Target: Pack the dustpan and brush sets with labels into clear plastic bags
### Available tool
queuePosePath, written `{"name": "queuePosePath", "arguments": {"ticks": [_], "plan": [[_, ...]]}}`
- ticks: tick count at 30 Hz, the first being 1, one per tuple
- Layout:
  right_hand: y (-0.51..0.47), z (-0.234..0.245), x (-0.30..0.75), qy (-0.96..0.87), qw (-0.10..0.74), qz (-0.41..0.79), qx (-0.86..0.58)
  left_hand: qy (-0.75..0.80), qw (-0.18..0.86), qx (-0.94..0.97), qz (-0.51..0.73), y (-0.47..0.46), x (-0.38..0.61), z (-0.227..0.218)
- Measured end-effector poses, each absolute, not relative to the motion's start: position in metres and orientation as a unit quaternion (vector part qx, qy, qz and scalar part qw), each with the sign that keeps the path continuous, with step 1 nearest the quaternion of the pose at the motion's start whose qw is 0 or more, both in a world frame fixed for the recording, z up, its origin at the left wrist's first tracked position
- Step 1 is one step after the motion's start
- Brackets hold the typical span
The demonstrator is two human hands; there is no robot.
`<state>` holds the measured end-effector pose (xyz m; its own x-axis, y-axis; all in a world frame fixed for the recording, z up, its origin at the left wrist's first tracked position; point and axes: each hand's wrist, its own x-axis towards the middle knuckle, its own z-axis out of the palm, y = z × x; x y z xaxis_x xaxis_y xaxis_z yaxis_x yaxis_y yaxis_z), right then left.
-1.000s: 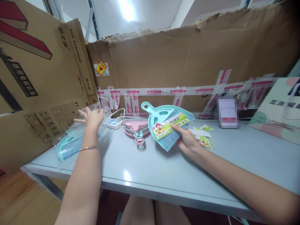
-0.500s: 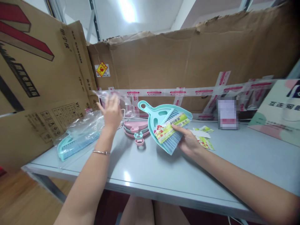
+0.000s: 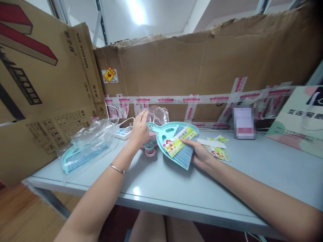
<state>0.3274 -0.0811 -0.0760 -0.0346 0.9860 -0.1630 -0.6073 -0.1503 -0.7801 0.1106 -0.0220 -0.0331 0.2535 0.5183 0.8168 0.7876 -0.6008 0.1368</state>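
My right hand (image 3: 200, 153) is closed on a light-blue dustpan (image 3: 165, 132) with a blue-bristled brush (image 3: 185, 154) lying in it. A green-yellow printed label (image 3: 180, 143) lies across both, under my thumb. The dustpan is tilted above the table, its handle pointing left. My left hand (image 3: 140, 129) is at the end of that handle, fingers drawn together. A clear plastic bag (image 3: 160, 115) spreads out behind its fingertips and appears gripped there. Pink and teal dustpans (image 3: 149, 151), stacked on the table, are partly hidden behind my left hand and the held dustpan.
A bagged light-blue dustpan and brush (image 3: 83, 156) lie at the left. Printed labels (image 3: 218, 149) lie right of my right hand. A power strip (image 3: 123, 133) with white cables is at the back. Cardboard boxes (image 3: 161, 70) wall the table's (image 3: 156, 188) back and left; a blurred upright item (image 3: 243, 122) stands right.
My left hand has moved right, to the dustpan's handle, and the clear bag has moved with it. The dustpan in my right hand has dropped slightly and shifted left.
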Motion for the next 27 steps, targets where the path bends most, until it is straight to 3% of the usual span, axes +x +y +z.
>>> {"name": "queuePosePath", "arguments": {"ticks": [11, 15, 19, 21, 24, 27], "plan": [[-0.071, -0.077, 0.337, -0.214, 0.706, 0.600, -0.309, -0.283, -0.005, -0.891, -0.355, -0.053, 0.159, -0.059], [-0.068, -0.076, 0.340, -0.252, 0.706, 0.598, -0.285, -0.245, 0.020, -0.918, -0.311, -0.070, 0.164, -0.053], [-0.073, -0.071, 0.338, -0.223, 0.713, 0.595, -0.296, -0.279, 0.074, -0.849, -0.442, -0.073, 0.148, -0.036], [-0.076, -0.068, 0.336, -0.218, 0.712, 0.599, -0.296, -0.318, 0.047, -0.768, -0.554, -0.068, 0.142, -0.031], [-0.079, -0.064, 0.334, -0.219, 0.715, 0.598, -0.290, -0.402, -0.115, -0.603, -0.680, -0.057, 0.142, -0.032], [-0.081, -0.063, 0.333, -0.219, 0.715, 0.600, -0.285, -0.460, -0.279, -0.460, -0.707, -0.047, 0.145, -0.034]]}}
